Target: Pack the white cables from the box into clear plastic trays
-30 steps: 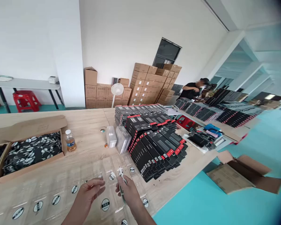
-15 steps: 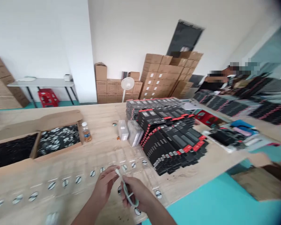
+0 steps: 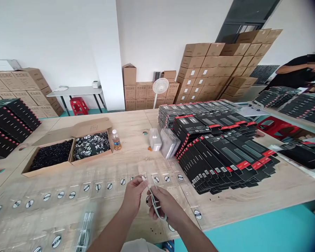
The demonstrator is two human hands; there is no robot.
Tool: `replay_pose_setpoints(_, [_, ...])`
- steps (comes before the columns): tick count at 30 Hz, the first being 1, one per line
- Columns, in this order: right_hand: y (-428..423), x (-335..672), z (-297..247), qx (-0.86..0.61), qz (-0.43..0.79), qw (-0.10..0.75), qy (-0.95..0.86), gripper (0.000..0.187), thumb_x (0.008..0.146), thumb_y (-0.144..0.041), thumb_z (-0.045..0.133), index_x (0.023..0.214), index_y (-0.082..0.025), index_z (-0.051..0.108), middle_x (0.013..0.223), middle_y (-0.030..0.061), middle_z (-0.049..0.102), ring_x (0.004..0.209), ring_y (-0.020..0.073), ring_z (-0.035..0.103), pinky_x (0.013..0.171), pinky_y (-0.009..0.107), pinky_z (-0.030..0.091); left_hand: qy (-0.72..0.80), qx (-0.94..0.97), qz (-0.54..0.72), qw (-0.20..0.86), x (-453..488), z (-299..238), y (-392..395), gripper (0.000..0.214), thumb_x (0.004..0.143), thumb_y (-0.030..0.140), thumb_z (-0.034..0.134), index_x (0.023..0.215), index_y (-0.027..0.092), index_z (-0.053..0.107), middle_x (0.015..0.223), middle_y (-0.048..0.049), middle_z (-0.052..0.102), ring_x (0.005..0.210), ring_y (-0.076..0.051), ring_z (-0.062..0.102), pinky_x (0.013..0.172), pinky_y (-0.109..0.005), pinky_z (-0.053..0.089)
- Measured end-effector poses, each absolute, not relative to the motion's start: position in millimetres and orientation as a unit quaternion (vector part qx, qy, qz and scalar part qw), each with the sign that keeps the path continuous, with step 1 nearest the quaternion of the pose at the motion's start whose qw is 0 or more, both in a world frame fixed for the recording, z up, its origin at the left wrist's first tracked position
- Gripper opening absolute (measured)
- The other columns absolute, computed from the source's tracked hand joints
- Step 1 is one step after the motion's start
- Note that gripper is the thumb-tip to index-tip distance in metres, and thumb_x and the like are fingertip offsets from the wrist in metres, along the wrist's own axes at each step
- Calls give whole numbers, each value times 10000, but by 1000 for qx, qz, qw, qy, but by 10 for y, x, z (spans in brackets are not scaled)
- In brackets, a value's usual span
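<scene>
At the far left edge of the desk a stack of black boxes with red trim rises, with brown cartons piled behind it against the wall. Next along lies an open cardboard tray in two compartments, the left one filled with dark items too small to tell, the right one with black-and-white patterned packets. A small bottle stands upright just beside the tray's right corner. In front of these a row of clear plastic sleeves, each with a round sticker, stretches across the desk towards the hands, and a blurred bundle of pale cables lies near the bottom edge. The left hand is held above the sleeves near the desk's front edge, its thumb and fingertips pinched shut on the upper end of a white cable. The cable runs down and to the right into the right hand, which is curled closed around its looped lower part; the two hands are close together but not touching. Beyond them stand two clear plastic containers, just beside a large fanned-out pile of black-and-red boxes that covers the right half of the desk. A white fan and a tall wall of cartons stand behind, and at the far right another person in a dark sleeve leans over a second bench.
</scene>
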State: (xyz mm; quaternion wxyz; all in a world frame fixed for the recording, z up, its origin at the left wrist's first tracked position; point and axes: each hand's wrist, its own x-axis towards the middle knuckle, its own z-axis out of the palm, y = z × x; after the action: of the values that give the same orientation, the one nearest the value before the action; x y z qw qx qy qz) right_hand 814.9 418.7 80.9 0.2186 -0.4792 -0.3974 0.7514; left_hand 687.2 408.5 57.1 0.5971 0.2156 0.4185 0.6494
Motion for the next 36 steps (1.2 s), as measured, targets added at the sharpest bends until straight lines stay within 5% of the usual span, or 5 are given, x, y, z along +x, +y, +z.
replay_pose_setpoints(9, [4225,8134,772,-561,249,224,-757,244,830,-338,518,624,-207,535,690,31,653,629,162,585,557,242,330,487,124,669,549,7002,335,4161,281,564,336,814,542,157,598,571,36,542,587,-103,493,642,-254,434])
replay_pose_setpoints(15, [4323,8202,762,-560,460,243,-645,255,810,-375,503,644,-196,575,563,4,631,564,169,628,540,231,404,466,148,640,593,6965,411,4101,332,647,312,768,952,192,714,831,-22,635,738,-131,603,823,-328,490])
replay_pose_setpoints(20, [4385,8198,749,-542,559,249,-576,234,754,-383,547,635,-182,560,595,-16,597,543,174,652,494,228,433,452,125,659,588,6954,442,4075,875,684,183,708,1422,382,283,943,0,592,760,-124,617,813,-348,504])
replay_pose_setpoints(27, [4366,8022,709,-534,567,246,-577,236,749,-363,530,598,-181,538,524,-34,559,487,158,629,454,218,430,453,112,639,612,6928,408,4099,243,653,203,690,866,186,575,749,5,585,669,-123,566,679,-284,480])
replay_pose_setpoints(36, [4367,7922,649,-531,586,249,-559,278,741,-415,563,596,-180,534,536,-30,575,449,142,618,407,210,410,488,106,667,553,6963,494,4135,368,597,390,791,740,175,528,633,52,527,543,-81,495,522,-215,411])
